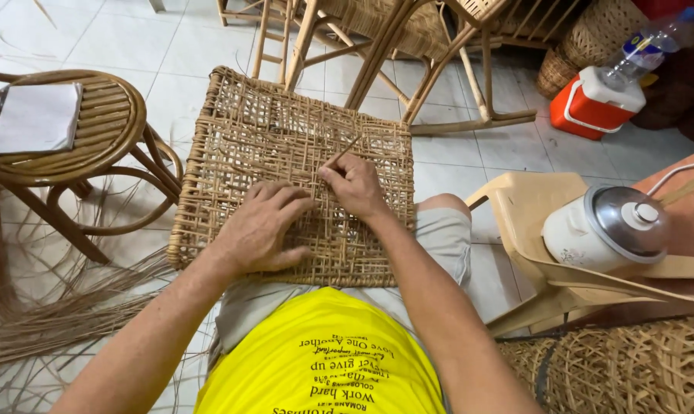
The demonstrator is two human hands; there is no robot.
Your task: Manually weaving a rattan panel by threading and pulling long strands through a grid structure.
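My right hand (354, 184) pinches a thin cane strand (345, 151) between thumb and fingertips, the strand rising at a slant from the middle of the woven cane panel (285, 115) that lies across my lap. My left hand (261, 226) lies flat and open on that panel, fingers spread and pressing the weave just left of the right hand, holding nothing. The panel, an open lattice with a bound edge, rests on my knees above my yellow shirt (324, 353). Left of the panel stands a round rattan stool (113, 115) with a grey cloth-covered pad (36, 116) on top; loose cane fibres (48, 314) trail over the tiled floor below it. Beyond the panel stand bare rattan chair frames (431, 69). Right of the panel sit a pale plastic chair (523, 207) carrying a white cooker with a metal lid (607, 230), and farther back an orange and white cooler (596, 103).
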